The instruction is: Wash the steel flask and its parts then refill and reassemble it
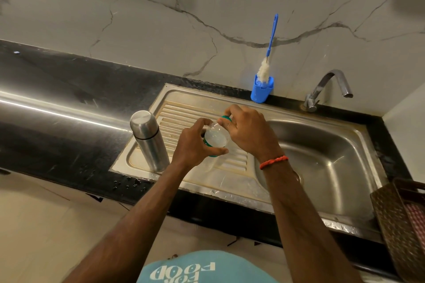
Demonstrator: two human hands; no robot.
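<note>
Black counter (57,108), sink drainboard (174,108): steel flask (148,140) upright, capped, on its left edge. Just right, left hand (195,145) grips clear plastic bottle (216,138); right hand (250,131) fingers (230,111) pinch green cap (226,118). Basin (322,156) further right.

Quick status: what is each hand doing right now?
Left hand: grips the body of the clear plastic bottle.
Right hand: fingers curled round the bottle's green cap.
</note>
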